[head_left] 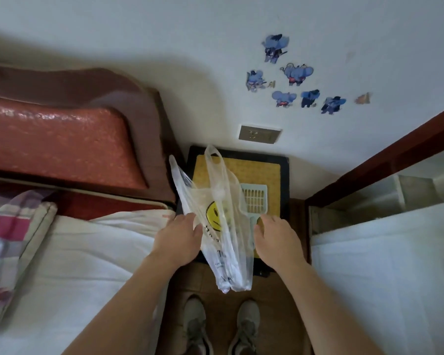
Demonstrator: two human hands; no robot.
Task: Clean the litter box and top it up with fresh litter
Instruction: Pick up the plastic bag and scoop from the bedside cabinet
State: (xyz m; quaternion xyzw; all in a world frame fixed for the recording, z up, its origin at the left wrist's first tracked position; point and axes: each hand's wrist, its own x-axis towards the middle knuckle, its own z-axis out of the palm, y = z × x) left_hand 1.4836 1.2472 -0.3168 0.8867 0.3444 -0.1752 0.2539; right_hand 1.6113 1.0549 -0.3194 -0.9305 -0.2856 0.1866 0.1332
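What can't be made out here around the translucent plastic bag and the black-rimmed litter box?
Head view only:
1. Near half of the black-rimmed litter box: behind the translucent smiley-face plastic bag and the left hand.
2. Handle of the pale blue slotted scoop: covered by bag and right hand; what that hand grips is unclear.
3. The bag's dark print: blurred, unreadable.
4. Clumps in the yellow litter: too small to tell.

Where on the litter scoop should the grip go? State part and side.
Take the scoop by its handle, from the near side: the slotted head lies on the litter pointing at the wall, the handle points back toward the right hand, beside the plastic bag.
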